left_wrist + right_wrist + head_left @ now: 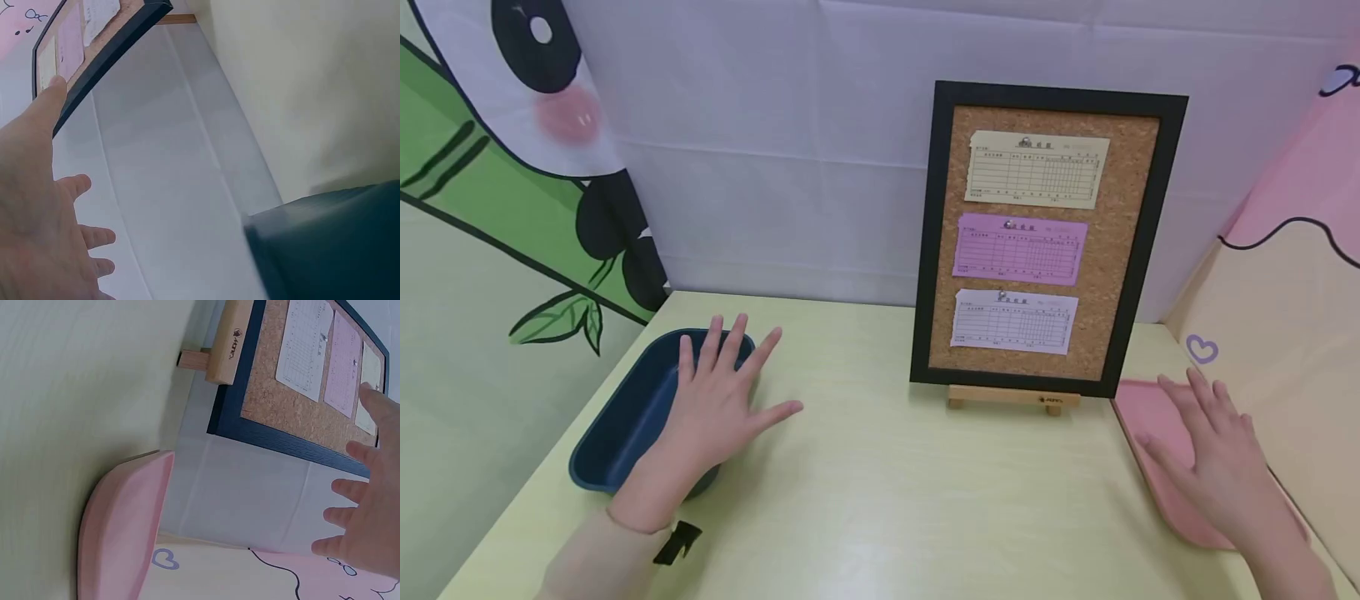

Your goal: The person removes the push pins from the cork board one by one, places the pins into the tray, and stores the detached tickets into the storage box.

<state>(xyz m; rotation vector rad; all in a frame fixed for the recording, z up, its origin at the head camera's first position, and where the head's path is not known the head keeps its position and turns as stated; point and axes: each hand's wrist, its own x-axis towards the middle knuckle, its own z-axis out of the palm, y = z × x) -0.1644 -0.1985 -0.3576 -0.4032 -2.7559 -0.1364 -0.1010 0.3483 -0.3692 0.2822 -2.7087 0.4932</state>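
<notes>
My left hand [718, 400] is spread with straight fingers above the dark blue basin [625, 425], holding nothing. Over the pink tray [1213, 521] at the right hovers my right hand [1221, 458], its fingers extended and nothing in them. A black-framed cork board [1127, 233] leans on a small wooden stand [1011, 397] between the hands, toward the back. Three printed slips are pinned on it: a cream slip [1037, 171] at the top, a purple slip [1018, 250] in the middle and a pale lilac slip [1013, 322] below.
The light wooden table [865, 500] reaches back to a pale cloth backdrop [775, 167]. Cartoon-printed panels close in the left and right sides. A black tag [677, 543] shows at the left sleeve.
</notes>
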